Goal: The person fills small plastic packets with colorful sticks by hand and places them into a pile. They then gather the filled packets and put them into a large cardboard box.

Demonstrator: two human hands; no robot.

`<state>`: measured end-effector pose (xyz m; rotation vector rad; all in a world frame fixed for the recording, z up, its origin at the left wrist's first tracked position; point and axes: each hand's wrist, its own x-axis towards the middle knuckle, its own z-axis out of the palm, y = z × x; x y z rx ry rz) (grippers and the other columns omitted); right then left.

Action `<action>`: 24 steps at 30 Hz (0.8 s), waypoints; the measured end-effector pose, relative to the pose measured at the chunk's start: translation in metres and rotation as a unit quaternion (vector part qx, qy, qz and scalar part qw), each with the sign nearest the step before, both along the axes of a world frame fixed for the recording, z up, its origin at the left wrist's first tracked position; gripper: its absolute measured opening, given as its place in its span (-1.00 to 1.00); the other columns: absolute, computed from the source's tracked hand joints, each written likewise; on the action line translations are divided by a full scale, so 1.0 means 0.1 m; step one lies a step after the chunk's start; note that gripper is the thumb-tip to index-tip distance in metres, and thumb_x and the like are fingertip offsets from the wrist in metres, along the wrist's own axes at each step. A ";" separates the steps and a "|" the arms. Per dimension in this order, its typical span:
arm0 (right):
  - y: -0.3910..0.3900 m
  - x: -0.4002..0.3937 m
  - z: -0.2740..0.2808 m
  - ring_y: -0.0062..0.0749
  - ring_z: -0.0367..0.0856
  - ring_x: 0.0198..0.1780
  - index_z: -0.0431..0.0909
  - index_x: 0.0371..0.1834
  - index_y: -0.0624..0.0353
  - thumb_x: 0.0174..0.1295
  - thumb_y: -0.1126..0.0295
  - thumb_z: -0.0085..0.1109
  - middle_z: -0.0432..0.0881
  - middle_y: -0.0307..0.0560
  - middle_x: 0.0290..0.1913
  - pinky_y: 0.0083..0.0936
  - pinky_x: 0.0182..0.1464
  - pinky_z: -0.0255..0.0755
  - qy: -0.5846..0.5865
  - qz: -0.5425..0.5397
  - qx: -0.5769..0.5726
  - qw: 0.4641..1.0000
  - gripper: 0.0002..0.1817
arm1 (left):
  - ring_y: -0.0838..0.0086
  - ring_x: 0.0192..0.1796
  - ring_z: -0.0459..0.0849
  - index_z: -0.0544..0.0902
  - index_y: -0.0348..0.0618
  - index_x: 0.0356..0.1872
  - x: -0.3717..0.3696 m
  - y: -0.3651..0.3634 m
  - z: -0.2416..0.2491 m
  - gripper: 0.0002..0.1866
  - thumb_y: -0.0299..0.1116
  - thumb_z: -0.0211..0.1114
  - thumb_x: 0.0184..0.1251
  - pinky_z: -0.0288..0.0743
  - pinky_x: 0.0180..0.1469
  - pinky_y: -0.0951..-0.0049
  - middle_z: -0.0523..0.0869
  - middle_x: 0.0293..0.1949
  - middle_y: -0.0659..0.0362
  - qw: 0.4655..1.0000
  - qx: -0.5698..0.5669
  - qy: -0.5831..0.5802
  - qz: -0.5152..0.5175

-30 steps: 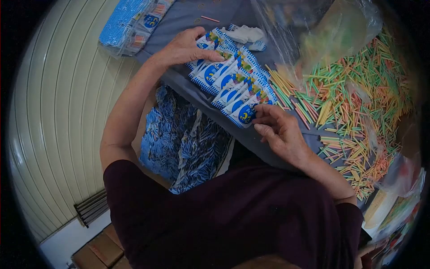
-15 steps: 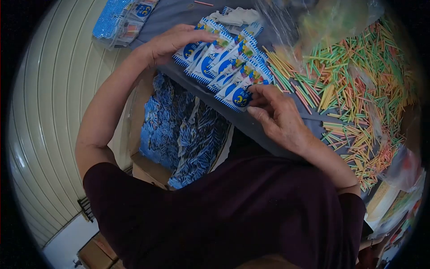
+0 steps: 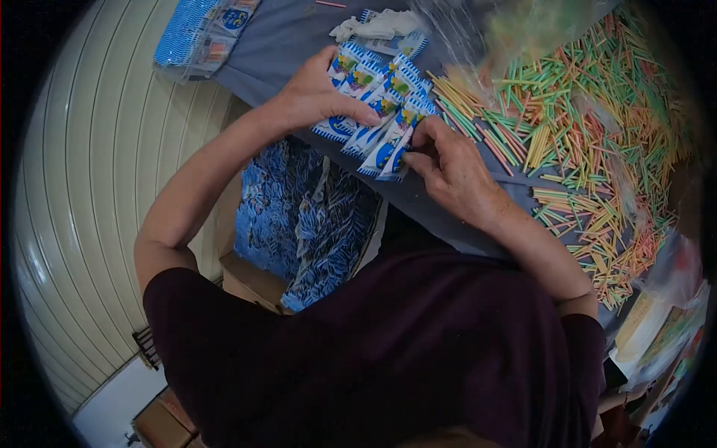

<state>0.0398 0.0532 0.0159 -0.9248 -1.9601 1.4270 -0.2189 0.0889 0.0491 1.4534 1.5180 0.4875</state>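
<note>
A row of overlapping blue-and-white printed packets [image 3: 399, 86] lies at the near edge of the grey cloth-covered table [image 3: 287, 45]. My left hand [image 3: 317, 97] is closed round the left side of the row, thumb across the top of the packets and fingers behind them. The fingers of my right hand [image 3: 459, 175] pinch the right edge of the rightmost packet [image 3: 388, 153]; its fingertips are partly hidden. Just beyond the row, a crumpled white piece [image 3: 381, 26] rests on another packet [image 3: 407, 45].
Loose pastel sticks [image 3: 567, 157] spread over the right side, with clear plastic [image 3: 538, 26] above them. A wrapped bundle of packets [image 3: 198, 37] sits far left. Below the table edge, an open carton [image 3: 250, 284] holds blue-patterned strips [image 3: 272, 213].
My left hand has moved right and closed round the packets, which are now bunched closer together. My right hand has shifted slightly left and up, pinching the rightmost packet.
</note>
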 end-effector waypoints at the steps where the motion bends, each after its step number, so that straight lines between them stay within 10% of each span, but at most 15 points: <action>1: -0.01 -0.01 -0.02 -0.42 0.51 -0.42 0.41 -0.19 0.27 0.25 0.58 0.28 0.51 -0.04 -0.42 -0.44 -0.34 0.42 -0.003 -0.006 0.020 1.000 -0.80 | 0.43 0.03 0.71 0.46 -0.30 0.20 0.01 -0.07 -0.02 -0.01 -0.18 0.81 -0.35 0.59 0.16 0.38 0.72 -0.02 0.11 0.999 0.017 -0.032 0.023; 9: -0.12 -0.05 -0.12 -0.45 0.58 -0.44 0.37 -0.22 0.22 0.08 0.63 0.43 0.58 -0.08 -0.39 -0.53 -0.35 0.46 -0.002 -0.017 0.089 0.996 -0.64 | 0.50 0.01 0.72 0.44 -0.24 0.11 0.06 -0.68 -0.16 -0.21 -0.49 0.75 -0.19 0.64 0.10 0.42 0.73 -0.04 0.13 0.962 0.207 -0.154 0.092; 14: -0.13 -0.13 -0.13 -0.51 0.68 -0.28 0.35 0.16 0.21 -0.10 0.58 0.58 0.65 -0.14 -0.36 -0.49 -0.20 0.61 0.104 -0.078 -0.147 0.981 -0.27 | 0.42 0.06 0.74 0.38 -0.25 0.16 0.01 -0.88 -0.44 -0.15 -0.52 0.75 -0.20 0.68 0.10 0.39 0.73 0.00 0.07 0.912 0.355 -0.185 0.092; 24: 0.00 -0.26 -0.02 -0.29 0.69 0.05 0.40 0.27 0.32 -0.35 0.48 0.72 0.70 0.04 0.02 -0.34 0.21 0.54 -0.023 -0.006 0.017 1.000 -0.03 | 0.36 0.07 0.75 0.37 -0.27 0.18 0.01 -0.98 -0.54 -0.14 -0.60 0.72 -0.22 0.71 0.13 0.31 0.71 0.03 0.02 0.878 0.428 -0.195 0.085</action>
